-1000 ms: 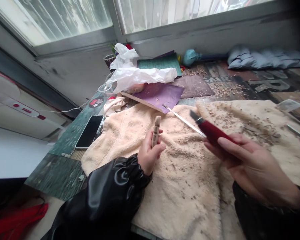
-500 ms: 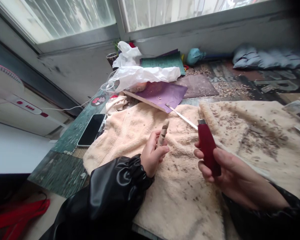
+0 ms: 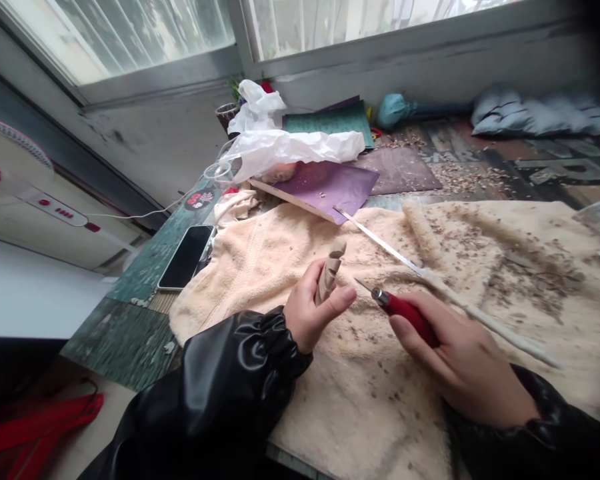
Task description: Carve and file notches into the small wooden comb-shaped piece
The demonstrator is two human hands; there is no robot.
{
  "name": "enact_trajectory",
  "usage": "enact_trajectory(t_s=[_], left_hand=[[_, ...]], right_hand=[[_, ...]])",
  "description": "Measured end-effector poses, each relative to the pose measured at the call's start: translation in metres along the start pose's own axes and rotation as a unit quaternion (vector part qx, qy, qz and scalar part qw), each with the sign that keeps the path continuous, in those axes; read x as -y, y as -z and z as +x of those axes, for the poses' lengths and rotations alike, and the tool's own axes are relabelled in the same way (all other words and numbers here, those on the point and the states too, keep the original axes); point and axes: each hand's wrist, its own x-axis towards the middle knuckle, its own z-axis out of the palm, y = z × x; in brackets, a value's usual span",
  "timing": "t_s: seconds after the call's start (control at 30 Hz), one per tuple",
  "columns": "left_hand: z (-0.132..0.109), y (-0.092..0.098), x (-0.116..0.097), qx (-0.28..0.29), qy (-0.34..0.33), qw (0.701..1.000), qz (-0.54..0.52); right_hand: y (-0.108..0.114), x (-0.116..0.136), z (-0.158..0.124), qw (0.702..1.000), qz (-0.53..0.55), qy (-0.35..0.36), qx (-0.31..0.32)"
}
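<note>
Upright in my left hand [image 3: 313, 303] is a small carved wooden stick [image 3: 327, 277] with notches cut along it; the fingers wrap its lower part and the thumb juts to the right. My right hand [image 3: 453, 350] is closed round the red handle of a carving knife [image 3: 410, 315]. Its short thin blade points up and left at the stick, with a gap between the two. Both hands are above a cream fleece cloth [image 3: 250, 280] strewn with wood shavings [image 3: 530, 283], thickest on the right.
A thin pale strip [image 3: 380, 243] lies across the cloth behind my hands. Beyond are a purple board [image 3: 325, 190], a crumpled white plastic bag [image 3: 305, 147] and a green mat [image 3: 330, 123]. A phone [image 3: 186, 257] rests at the left, near a white fan [image 3: 55, 210].
The knife has swung from upright to pointing left, its blade now near the stick. My right hand has turned palm-down. My left thumb has moved outward from the stick.
</note>
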Motion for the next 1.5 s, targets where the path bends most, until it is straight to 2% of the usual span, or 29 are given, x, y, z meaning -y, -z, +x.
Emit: enact_trajectory(t_s=[0.2,0.4,0.6,0.83,1.03,1.17,1.37,1.5], left_hand=[[-0.004,-0.003,-0.001,0.003,-0.004,0.999,0.047],[-0.005,-0.003,-0.001,0.020,-0.014,0.997,0.079],[-0.005,-0.002,-0.004,0.021,-0.049,0.990,0.129],[-0.007,-0.002,-0.004,0.026,-0.064,0.977,0.200],[-0.009,-0.007,0.001,0.022,-0.062,0.963,0.261],[-0.008,-0.010,0.003,0.037,-0.042,0.954,0.294],[-0.007,-0.012,0.006,0.021,-0.035,0.950,0.310],[-0.007,-0.013,0.007,0.020,-0.028,0.950,0.310]], right_hand=[[-0.008,0.006,-0.002,0.999,0.032,0.024,0.036],[-0.007,0.005,-0.001,0.997,0.040,0.062,0.017],[-0.005,0.007,-0.001,0.995,0.065,0.066,0.024],[0.005,0.013,0.001,0.985,0.127,-0.005,0.114],[0.007,0.012,0.002,0.970,0.116,-0.078,0.199],[0.002,0.009,0.002,0.971,0.092,-0.092,0.200],[-0.006,0.010,-0.001,0.969,0.023,-0.140,0.203],[-0.013,0.015,-0.006,0.977,-0.035,-0.140,0.157]])
